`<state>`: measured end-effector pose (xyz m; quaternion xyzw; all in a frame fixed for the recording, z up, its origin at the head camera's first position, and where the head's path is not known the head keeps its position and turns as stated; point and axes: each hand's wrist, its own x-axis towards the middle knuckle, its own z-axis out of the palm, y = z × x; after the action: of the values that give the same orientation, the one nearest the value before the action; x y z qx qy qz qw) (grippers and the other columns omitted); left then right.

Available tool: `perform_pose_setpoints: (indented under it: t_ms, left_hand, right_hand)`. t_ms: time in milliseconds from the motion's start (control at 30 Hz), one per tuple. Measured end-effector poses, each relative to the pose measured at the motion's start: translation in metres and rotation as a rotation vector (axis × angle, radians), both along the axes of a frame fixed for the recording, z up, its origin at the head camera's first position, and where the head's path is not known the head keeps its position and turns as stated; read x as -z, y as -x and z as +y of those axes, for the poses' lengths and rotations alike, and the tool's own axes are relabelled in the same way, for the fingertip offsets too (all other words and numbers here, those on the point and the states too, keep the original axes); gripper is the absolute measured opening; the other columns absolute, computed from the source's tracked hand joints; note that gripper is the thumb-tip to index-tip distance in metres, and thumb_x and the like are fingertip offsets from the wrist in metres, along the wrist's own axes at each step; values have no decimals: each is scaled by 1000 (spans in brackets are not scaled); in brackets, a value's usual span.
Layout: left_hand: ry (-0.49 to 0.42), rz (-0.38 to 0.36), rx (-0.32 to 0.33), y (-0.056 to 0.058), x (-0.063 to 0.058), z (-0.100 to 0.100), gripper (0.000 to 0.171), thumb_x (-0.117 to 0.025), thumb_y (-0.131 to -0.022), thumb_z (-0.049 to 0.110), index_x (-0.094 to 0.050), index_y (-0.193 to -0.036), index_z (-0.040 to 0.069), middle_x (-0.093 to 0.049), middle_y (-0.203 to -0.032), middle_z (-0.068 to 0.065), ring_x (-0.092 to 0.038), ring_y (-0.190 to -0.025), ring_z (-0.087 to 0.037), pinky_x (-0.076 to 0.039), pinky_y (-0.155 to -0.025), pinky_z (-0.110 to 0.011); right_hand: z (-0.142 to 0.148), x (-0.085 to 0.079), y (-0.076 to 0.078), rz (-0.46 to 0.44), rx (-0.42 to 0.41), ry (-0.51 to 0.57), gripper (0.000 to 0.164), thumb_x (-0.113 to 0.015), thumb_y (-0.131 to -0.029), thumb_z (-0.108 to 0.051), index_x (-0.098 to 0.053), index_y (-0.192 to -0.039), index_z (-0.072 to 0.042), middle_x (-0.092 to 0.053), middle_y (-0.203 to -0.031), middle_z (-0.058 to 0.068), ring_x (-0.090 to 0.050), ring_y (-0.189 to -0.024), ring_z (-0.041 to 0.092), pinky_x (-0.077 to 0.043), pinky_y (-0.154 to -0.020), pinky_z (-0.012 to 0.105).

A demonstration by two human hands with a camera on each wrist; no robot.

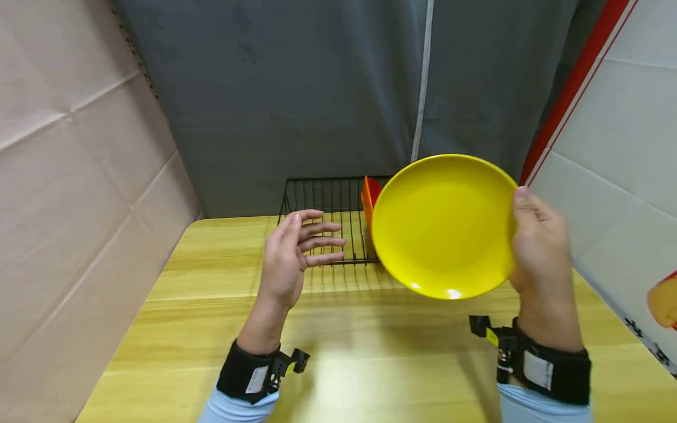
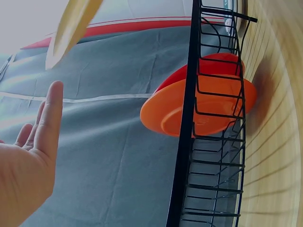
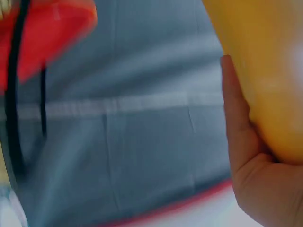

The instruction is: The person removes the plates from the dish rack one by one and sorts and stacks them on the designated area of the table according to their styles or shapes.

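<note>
My right hand (image 1: pixel 542 244) grips a round yellow plate (image 1: pixel 444 226) by its right rim, thumb on the front face and fingers behind. The plate is held up in front of a black wire dish rack (image 1: pixel 328 202), its face turned toward the head camera. In the rack an orange plate (image 2: pixel 165 109) and a red plate (image 2: pixel 220 61) stand on edge side by side, partly hidden behind the yellow one in the head view. My left hand (image 1: pixel 288 252) hovers empty before the rack's left part, fingers extended to the right.
The rack stands on a light wooden table (image 1: pixel 211 329) against a grey curtain (image 1: pixel 275 106). Pale panels rise at the left and right. A blurred orange and red shape (image 1: pixel 663 299) shows at the right edge.
</note>
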<state>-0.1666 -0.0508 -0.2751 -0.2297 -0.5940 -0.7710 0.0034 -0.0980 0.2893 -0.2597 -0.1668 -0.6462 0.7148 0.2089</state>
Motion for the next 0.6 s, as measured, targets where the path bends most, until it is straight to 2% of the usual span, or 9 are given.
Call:
perform_pose_setpoints:
  t_ms: [67, 133, 200, 300, 433, 500, 600]
  left_hand:
    - [-14, -6, 6, 1, -1, -2, 45, -32, -118, 32, -57, -131, -4, -80, -109, -6, -82, -90, -25, -69, -78, -48]
    - [-13, -6, 14, 1, -2, -3, 44, -33, -118, 32, -58, -129, -3, -81, -107, -4, -81, -90, -25, -69, -78, -49]
    - [-8, -4, 25, 2, -2, -4, 43, -33, -118, 33, -59, -126, 0, -81, -107, -3, -81, -89, -25, -69, -79, -49]
    - [-1, -7, 32, 3, -2, -7, 40, -35, -118, 35, -60, -123, 4, -81, -106, -4, -81, -89, -25, -69, -79, -49]
    - [-8, -7, 20, 3, 0, -13, 46, -36, -117, 36, -57, -126, -4, -81, -105, -4, -81, -88, -26, -69, -78, -47]
    - [-12, -9, 15, 2, 1, -15, 49, -35, -117, 36, -55, -127, -7, -81, -105, -4, -81, -88, -25, -69, -78, -47]
    - [-8, -15, 15, 2, 2, -17, 48, -34, -118, 36, -56, -125, -6, -81, -104, -4, -81, -87, -25, -69, -78, -48]
  right_hand:
    - [28, 1, -7, -47, 84, 51, 59, -58, -99, -63, -62, -142, -23, -55, -110, -5, -57, -91, 13, -57, -61, 19]
    - [53, 4, -13, -167, 177, -8, 63, -53, -100, -65, -57, -151, -29, -52, -109, -10, -54, -91, 11, -55, -59, 18]
    - [76, 10, -17, -303, 244, -118, 68, -46, -103, -67, -49, -160, -30, -49, -107, -10, -52, -87, 9, -53, -56, 18]
    - [104, 25, -21, -492, 286, -301, 76, -29, -107, -68, -35, -168, -23, -50, -112, 1, -51, -87, 14, -50, -55, 22]
    - [132, 48, -22, -570, 232, -412, 80, -18, -110, -62, -21, -169, -9, -47, -129, 26, -51, -93, 28, -48, -60, 28]
    - [143, 58, -23, -580, 167, -437, 82, -15, -110, -60, -18, -168, -2, -44, -133, 31, -51, -97, 34, -48, -62, 29]
    - [153, 70, -24, -592, 66, -460, 86, -11, -110, -58, -16, -166, 7, -43, -131, 33, -51, -99, 36, -50, -64, 29]
